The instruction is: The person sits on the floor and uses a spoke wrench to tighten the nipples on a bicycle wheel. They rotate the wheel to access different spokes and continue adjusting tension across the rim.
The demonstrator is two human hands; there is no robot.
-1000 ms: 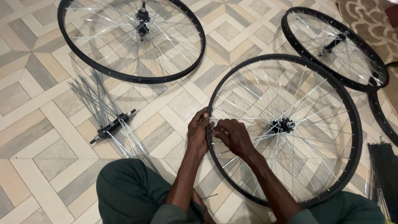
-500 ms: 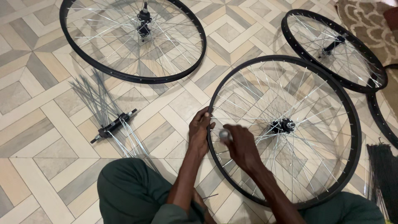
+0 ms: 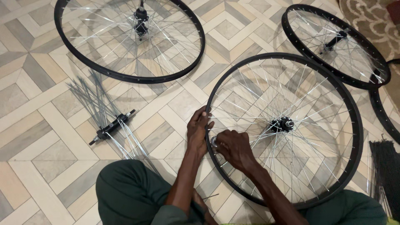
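A black bicycle wheel rim (image 3: 354, 121) with silver spokes and a dark hub (image 3: 281, 124) lies flat on the tiled floor in front of me. My left hand (image 3: 197, 132) grips the rim's near-left edge from outside. My right hand (image 3: 233, 148) is just inside the rim, fingers closed on a small round metal tool (image 3: 214, 142) pressed at the rim where a spoke ends. The two hands nearly touch.
A second wheel (image 3: 125, 77) lies at the top left and a third (image 3: 366, 79) at the top right. A loose hub with fanned spokes (image 3: 109, 127) lies left of my knee. A bundle of black spokes (image 3: 385, 166) sits at the right edge. My green-trousered legs (image 3: 129, 193) fill the bottom.
My right hand drew back from the rim half a second ago and has returned to it beside the left hand. The left hand and wheel stayed put.
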